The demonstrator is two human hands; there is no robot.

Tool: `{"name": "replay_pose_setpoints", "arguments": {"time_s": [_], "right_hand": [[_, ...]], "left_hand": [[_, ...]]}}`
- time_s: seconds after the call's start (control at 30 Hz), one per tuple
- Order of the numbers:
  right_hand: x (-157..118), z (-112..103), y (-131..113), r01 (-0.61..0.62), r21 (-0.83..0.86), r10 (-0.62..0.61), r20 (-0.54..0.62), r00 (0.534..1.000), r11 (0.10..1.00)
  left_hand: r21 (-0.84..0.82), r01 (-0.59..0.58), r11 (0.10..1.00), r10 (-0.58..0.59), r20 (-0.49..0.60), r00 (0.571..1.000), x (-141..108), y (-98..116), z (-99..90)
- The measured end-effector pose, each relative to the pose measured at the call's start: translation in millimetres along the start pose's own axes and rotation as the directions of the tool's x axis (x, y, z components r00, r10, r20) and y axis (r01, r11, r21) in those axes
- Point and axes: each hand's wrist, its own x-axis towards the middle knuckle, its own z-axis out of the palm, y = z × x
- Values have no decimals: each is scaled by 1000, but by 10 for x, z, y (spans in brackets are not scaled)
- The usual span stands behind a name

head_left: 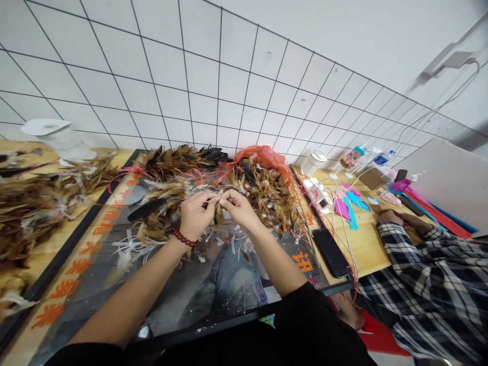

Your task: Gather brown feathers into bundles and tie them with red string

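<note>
Over the dark poster-covered board, my left hand and my right hand meet with their fingertips almost touching. Both are closed in a pinch. A thin pinkish string shows at my left fingertips. A small brown feather hangs just below my right fingertips. Fingers partly hide where the string and feather meet. Behind my hands lies a bundle of brown feathers, partly under a red plastic bag. Loose brown feathers and white strips lie beside my left hand.
More feathers cover the table at left, near a white container. A black phone rests at the board's right edge, among red strings and a white cable. At right, a co-worker in a plaid shirt sits near colored scraps.
</note>
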Motion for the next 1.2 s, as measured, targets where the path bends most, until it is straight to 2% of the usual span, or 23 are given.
{"name": "replay_pose_setpoints", "arguments": {"time_s": [0.17, 0.23, 0.3, 0.37, 0.43, 0.53, 0.63, 0.7, 0.8, 0.87, 0.9, 0.97, 1.03, 1.1, 1.2], "right_hand": [[49, 24, 40, -48, 101, 50, -21, 999, 994], [52, 12, 36, 0, 48, 3, -53, 999, 999], [44, -12, 13, 79, -24, -80, -59, 995, 997], [23, -35, -28, 144, -72, -148, -40, 988, 987], [-12, -45, -82, 181, -114, -184, -22, 983, 977], [-82, -36, -178, 218, -240, -232, -30, 972, 946], [-148, -19, -270, 281, -425, -326, -36, 945, 860], [-178, -7, -311, 313, -549, -398, -39, 917, 775], [-204, 12, -331, 317, -636, -449, -52, 892, 703], [-212, 24, -323, 327, -665, -480, -54, 876, 672], [-215, 29, -317, 335, -690, -506, -52, 861, 641], [-218, 37, -304, 344, -763, -570, -38, 821, 547], [-220, 44, -296, 337, -833, -619, -8, 785, 438], [-221, 49, -293, 321, -877, -635, 24, 772, 357], [-219, 52, -295, 310, -889, -634, 30, 772, 335]], "left_hand": [[211, -168, 963, 143, 129, 981, 52, 34, -143], [297, -206, 932, 152, 195, 969, 101, 71, -227], [305, -196, 932, 126, 233, 964, 157, 121, -299], [189, -136, 973, 92, 221, 971, 198, 175, -331], [-7, -46, 999, 47, 142, 989, 203, 220, -307], [-247, 58, 967, -56, 17, 998, 143, 258, -205], [-389, 138, 911, -149, 2, 989, 65, 264, -136], [-386, 115, 915, -132, -18, 991, 38, 261, -149], [-276, -63, 959, 69, 14, 997, 34, 278, -218], [-270, -87, 959, 100, 35, 994, 39, 313, -243], [-308, -33, 951, 43, 26, 999, 42, 335, -241], [-445, 154, 882, -158, 29, 987, 52, 375, -217], [-584, 335, 739, -335, 112, 936, 71, 395, -188], [-642, 433, 632, -414, 193, 890, 93, 388, -174], [-648, 452, 613, -428, 208, 879, 111, 353, -181]]}}
